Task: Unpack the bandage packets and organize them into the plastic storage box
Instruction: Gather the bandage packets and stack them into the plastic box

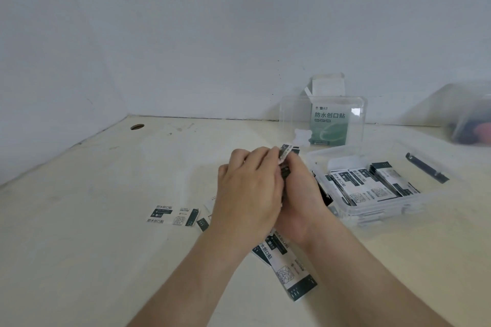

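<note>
The left hand point(248, 188) and right hand point(300, 194) curled their fingers point(255, 158) round a stack of bandage packets point(285, 152); its end poked out past them, pointing far and right.

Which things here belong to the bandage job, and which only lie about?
Job: left hand, right hand, held packets, loose packets, storage box, boxed packets, green carton.
Lying about: blurred container, table hole.

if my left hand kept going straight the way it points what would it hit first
Likely the storage box's upright clear lid, around its white latch; the green carton stands behind it. The left hand, gripping the packet stack with the right hand, points away and rightward. Depth is unclear.
</note>
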